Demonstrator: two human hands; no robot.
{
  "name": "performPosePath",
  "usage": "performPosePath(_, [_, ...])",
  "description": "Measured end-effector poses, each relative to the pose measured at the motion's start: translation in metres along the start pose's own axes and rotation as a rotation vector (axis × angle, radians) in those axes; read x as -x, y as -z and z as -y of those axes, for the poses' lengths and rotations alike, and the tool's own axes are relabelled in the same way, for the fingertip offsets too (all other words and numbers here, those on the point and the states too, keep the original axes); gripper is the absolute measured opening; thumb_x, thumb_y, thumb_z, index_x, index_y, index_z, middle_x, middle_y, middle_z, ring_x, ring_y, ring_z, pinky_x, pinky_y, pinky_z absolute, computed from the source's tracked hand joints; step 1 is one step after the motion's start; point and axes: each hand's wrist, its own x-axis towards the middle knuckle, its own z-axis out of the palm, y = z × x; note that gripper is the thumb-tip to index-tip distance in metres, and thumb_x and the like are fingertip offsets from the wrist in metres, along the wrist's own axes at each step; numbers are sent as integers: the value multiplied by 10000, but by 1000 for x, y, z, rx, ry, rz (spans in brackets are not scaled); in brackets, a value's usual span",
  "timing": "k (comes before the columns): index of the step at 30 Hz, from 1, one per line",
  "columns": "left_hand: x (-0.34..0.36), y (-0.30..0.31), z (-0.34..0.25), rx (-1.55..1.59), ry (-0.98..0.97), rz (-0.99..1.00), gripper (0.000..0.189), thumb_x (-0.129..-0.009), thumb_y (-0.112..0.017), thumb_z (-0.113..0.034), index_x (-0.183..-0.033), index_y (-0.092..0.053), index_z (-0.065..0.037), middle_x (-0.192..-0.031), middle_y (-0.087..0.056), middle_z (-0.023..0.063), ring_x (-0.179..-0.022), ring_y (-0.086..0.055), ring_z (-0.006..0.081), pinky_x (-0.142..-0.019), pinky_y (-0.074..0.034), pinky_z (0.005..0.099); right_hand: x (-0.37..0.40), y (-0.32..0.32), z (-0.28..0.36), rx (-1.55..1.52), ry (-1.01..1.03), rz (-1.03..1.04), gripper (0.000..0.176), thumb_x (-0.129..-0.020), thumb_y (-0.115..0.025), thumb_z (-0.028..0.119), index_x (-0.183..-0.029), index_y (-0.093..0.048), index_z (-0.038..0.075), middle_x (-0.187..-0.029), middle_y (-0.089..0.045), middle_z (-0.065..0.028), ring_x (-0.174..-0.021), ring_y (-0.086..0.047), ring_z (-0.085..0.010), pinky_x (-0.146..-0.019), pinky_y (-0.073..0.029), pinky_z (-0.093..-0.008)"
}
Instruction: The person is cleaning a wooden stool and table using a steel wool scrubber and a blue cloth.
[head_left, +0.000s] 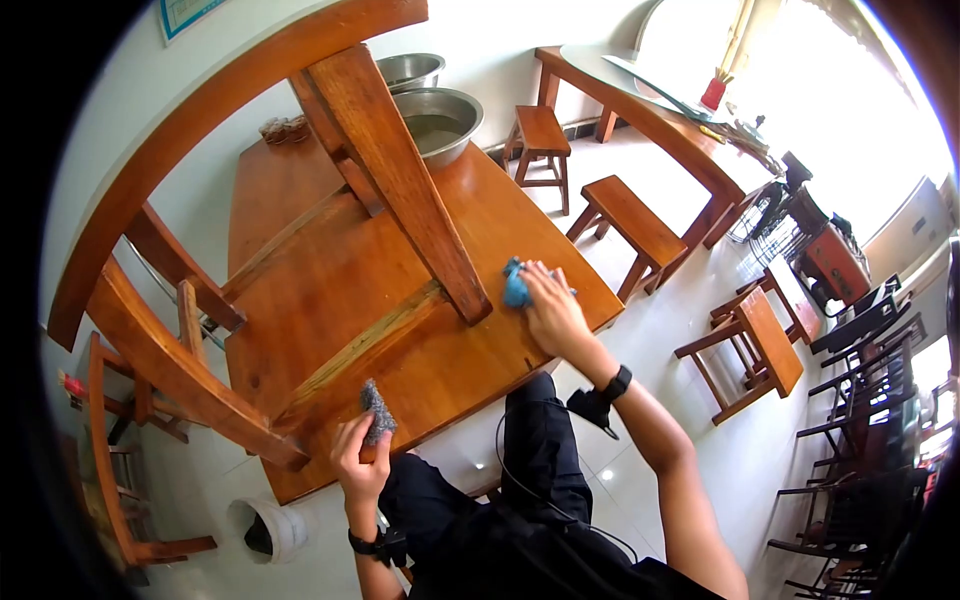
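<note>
My left hand point(360, 460) pinches a grey scouring pad point(379, 415), held up near the table's front edge. With my right hand point(556, 315) I press a crumpled blue cloth point(515, 287) onto the wooden table point(455, 375); part of the cloth is hidden under my fingers. Between and beyond my hands, a wooden stool frame point(410, 185) lies upturned on the table, its legs pointing up. One of its legs ends just left of the blue cloth. My left hand is close to the frame's near corner, apart from it.
Two metal basins stand at the table's far end; the nearer basin point(440, 120) holds liquid. Several wooden stools, including one stool point(635, 225), stand to the right. A glass-topped table point(650, 100) is behind them. A white bucket point(268, 530) sits on the floor at lower left.
</note>
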Motion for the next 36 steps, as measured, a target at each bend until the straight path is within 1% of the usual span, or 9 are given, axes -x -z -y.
performPosePath(6, [1,2,2,12,26,2,278,-864,-797,-62,-1116,-740,40,-1084,-758,185,-947,-705,353,-855,-565,424,-13,21,-58,81,-140,-69,546,-1003,-543,96,-1525,-434,-20,-1636,-405,-250,-1576,-297,-370,-1317,-175,-494])
performPosePath(10, [3,2,5,49,22,-11,285,-860,-801,-62,-1121,-745,38,-1086,-759,186,-961,-709,351,-864,-569,417,-4,24,-69,80,-195,-179,515,-997,-554,90,-1490,-473,-31,-1598,-450,-258,-1555,-336,-379,-1307,-194,-511])
performPosePath(12, [1,3,3,75,45,-20,293,-854,-801,-57,-1128,-750,32,-1089,-762,181,-961,-711,346,-867,-569,410,1,21,-67,199,-181,-214,504,-984,-567,83,-1472,-495,-23,-1539,-514,-257,-1522,-387,-394,-1302,-199,-524])
performPosePath(14, [0,4,0,87,43,-33,286,-845,-801,-53,-1115,-754,27,-1090,-763,177,-950,-711,341,-856,-565,408,11,19,-52,169,-153,-255,460,-954,-586,52,-1408,-556,-10,-1477,-570,-255,-1473,-449,-414,-1295,-221,-535])
performPosePath(20, [-2,6,0,129,23,-74,279,-825,-802,-59,-1090,-759,16,-1076,-769,160,-931,-712,334,-842,-561,406,62,8,33,-7,48,-164,518,-856,-620,21,-1371,-577,-14,-1477,-577,-240,-1468,-451,-434,-1277,-273,-545])
performPosePath(24, [-2,6,-2,144,66,-103,276,-826,-803,-71,-1083,-761,20,-1062,-771,157,-929,-719,326,-843,-568,391,66,-31,91,38,-35,-334,523,-834,-619,35,-1352,-576,-27,-1447,-587,-247,-1425,-483,-451,-1249,-305,-565])
performPosePath(25, [-3,6,-3,158,86,-111,280,-825,-806,-74,-1086,-762,19,-1057,-772,158,-932,-721,328,-844,-570,387,64,-40,104,42,10,-333,524,-820,-629,49,-1335,-579,-31,-1418,-597,-255,-1401,-498,-460,-1233,-321,-571])
performPosePath(30, [-1,7,-2,180,131,-123,282,-827,-804,-69,-1094,-763,11,-1070,-770,159,-943,-721,329,-857,-568,385,62,-63,155,-39,118,-206,592,-809,-624,72,-1382,-548,-56,-1454,-567,-265,-1428,-470,-463,-1241,-307,-566])
performPosePath(36, [1,6,2,161,119,-122,290,-829,-802,-63,-1109,-762,3,-1088,-771,158,-977,-728,328,-877,-566,385,25,-64,156,-101,204,-36,631,-843,-609,97,-1436,-492,-85,-1526,-467,-331,-1487,-374,-492,-1258,-265,-562])
